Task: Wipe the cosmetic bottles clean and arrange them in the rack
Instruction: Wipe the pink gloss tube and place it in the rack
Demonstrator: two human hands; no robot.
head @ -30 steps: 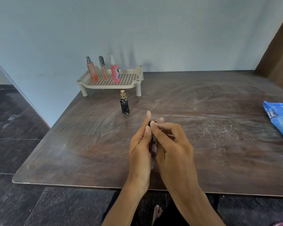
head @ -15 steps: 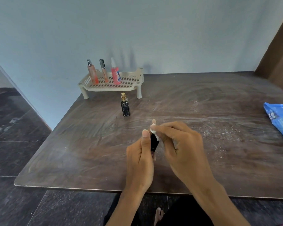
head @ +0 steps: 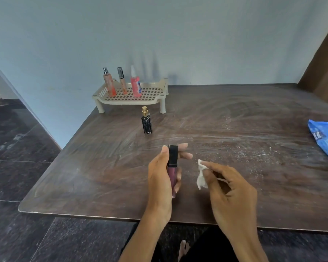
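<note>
My left hand (head: 162,178) holds a slim purple tube with a black cap (head: 173,157) upright above the table's near middle. Just to its right, apart from the tube, my right hand (head: 231,193) pinches a small crumpled white tissue (head: 201,173). A black bottle with a gold top (head: 146,121) stands on the table in front of the beige perforated rack (head: 151,91). On the rack's left half stand three bottles: an orange spray bottle (head: 109,83), a thin orange tube with a dark cap (head: 122,81) and a pink bottle with a white nozzle (head: 135,84).
The dark wooden table (head: 235,114) carries white smears and crumbs right of my hands. A blue wipes packet (head: 326,140) lies at the right edge. The rack's right half is bare. A pale wall rises behind; dark tiled floor lies to the left.
My right hand has drawn away to the right with the tissue, off the tube. My left hand has turned the tube, and its black cap and purple body now show.
</note>
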